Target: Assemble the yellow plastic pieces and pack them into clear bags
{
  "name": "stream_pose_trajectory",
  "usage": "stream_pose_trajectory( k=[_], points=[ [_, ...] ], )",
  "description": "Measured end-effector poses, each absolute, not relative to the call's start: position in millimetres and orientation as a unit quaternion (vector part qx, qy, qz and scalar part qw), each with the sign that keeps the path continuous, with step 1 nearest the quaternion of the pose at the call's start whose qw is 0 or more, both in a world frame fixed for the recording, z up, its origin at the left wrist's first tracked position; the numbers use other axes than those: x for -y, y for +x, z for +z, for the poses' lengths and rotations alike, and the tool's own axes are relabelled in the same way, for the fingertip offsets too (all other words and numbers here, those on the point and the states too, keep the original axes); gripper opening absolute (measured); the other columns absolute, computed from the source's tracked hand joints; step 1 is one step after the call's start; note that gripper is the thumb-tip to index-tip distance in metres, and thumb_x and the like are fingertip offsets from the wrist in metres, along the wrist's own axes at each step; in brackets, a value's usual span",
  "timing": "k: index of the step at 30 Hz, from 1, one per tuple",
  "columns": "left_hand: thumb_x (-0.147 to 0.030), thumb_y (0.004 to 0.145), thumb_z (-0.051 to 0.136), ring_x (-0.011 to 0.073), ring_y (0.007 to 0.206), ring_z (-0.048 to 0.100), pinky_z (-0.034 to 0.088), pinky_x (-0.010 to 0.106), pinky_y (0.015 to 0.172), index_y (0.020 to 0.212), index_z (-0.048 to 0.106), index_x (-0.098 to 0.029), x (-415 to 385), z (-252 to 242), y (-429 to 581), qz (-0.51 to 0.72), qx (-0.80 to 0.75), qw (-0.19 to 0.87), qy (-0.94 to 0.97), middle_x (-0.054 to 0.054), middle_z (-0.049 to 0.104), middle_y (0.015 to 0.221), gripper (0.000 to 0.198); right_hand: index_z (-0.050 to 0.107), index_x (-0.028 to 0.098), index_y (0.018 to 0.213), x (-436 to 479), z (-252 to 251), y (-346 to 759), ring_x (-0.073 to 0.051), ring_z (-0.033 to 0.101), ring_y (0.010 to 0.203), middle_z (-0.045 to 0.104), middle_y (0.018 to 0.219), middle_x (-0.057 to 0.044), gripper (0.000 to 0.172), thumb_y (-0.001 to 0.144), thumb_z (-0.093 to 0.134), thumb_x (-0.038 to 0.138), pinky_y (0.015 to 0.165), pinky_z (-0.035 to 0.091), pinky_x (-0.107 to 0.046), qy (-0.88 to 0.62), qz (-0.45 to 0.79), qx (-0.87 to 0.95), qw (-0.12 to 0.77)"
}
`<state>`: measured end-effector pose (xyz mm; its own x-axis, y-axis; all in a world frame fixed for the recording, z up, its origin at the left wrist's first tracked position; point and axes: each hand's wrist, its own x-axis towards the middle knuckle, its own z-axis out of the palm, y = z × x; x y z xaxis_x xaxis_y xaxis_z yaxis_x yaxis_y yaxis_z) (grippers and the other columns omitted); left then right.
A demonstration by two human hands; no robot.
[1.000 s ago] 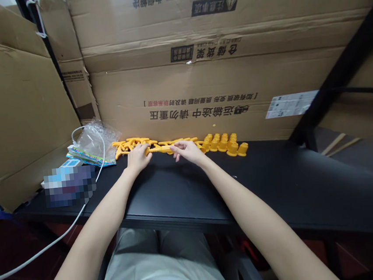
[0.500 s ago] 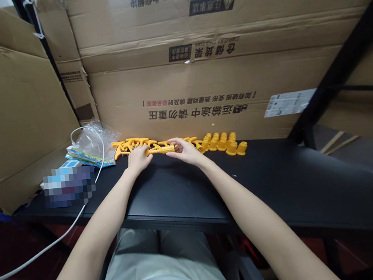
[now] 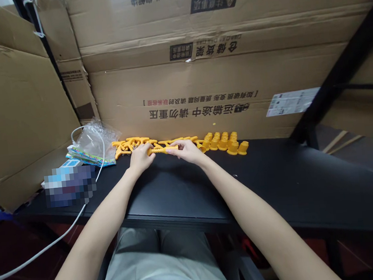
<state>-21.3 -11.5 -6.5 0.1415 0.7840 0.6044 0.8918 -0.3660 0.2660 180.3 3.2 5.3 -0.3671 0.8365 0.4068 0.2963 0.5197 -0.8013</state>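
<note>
- Left hand (image 3: 140,157): fingers curled round the left end of a yellow stick (image 3: 159,150); far-side fingers hidden.
- Right hand (image 3: 189,150): thumb and fingers pinching the stick's right end; exact fingertip contact hard to see.
- Stick sits roughly level between both hands, over the back part of the black table (image 3: 276,179), in front of other yellow parts.
- Handling, my judgement: left grip should be firm and act as the anchor, right one light for fine work.
- Both ends best held in one line; a tilt would probably make the parts bind or slip.
- Probably better to push or turn along the stick than bend it; looks like thin plastic.
- Elbows low, knuckles clear of the yellow cups (image 3: 222,141) to the right and the yellow pile (image 3: 134,141) to the left; a bump could scatter them.
- Writing: cardboard sheet (image 3: 174,84) behind, Chinese print upside down. Reads 运输途中 请勿重压 (no heavy pressing in transit), 仓储货架 (storage shelving), 注意事项 (precautions) in a dark box, 联系客服 (contact service) in red.
- White label (image 3: 291,102) at right: too small to read.
- Colourful packet (image 3: 99,159) at left: no legible text. No brand found.
</note>
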Motion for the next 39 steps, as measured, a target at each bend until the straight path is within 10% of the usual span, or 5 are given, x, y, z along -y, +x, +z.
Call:
stream_pose_trajectory(
  k=[12, 26, 39],
  points=[
    [-0.018, 0.078, 0.055, 0.0213, 0.097, 0.061, 0.047, 0.032, 0.087, 0.100, 0.064, -0.019, 18, -1, -17, -0.355, 0.560, 0.091, -0.743, 0.008, 0.066, 0.101, 0.024, 0.063, 0.014, 0.074, 5, 17, 181, -0.011, 0.053, 0.051, 0.059, 0.059, -0.001, 0.041, 0.063, 0.070, 0.053, 0.053, 0.041, -0.026, -0.387, 0.391, 0.727, 0.410],
    [-0.019, 0.072, 0.059, 0.0201, 0.087, 0.063, 0.049, 0.032, 0.083, 0.091, 0.067, -0.021, 21, 0, -8, -0.354, 0.553, 0.024, -0.754, 0.004, 0.071, 0.090, 0.020, 0.043, 0.022, 0.056, 4, -1, 173, -0.018, 0.053, 0.057, 0.055, 0.056, -0.006, 0.031, 0.084, 0.040, 0.033, 0.060, 0.035, -0.027, -0.457, -0.050, 0.764, 0.454],
    [-0.021, 0.079, 0.055, 0.0199, 0.094, 0.060, 0.046, 0.029, 0.083, 0.097, 0.060, -0.020, 31, 4, -5, -0.344, 0.571, 0.093, -0.740, 0.007, 0.062, 0.100, 0.019, 0.049, 0.020, 0.042, -5, 2, 168, -0.016, 0.049, 0.046, 0.046, 0.036, -0.002, 0.037, 0.076, 0.042, 0.033, 0.046, 0.034, -0.025, -0.516, 0.194, 0.687, 0.473]
  ],
)
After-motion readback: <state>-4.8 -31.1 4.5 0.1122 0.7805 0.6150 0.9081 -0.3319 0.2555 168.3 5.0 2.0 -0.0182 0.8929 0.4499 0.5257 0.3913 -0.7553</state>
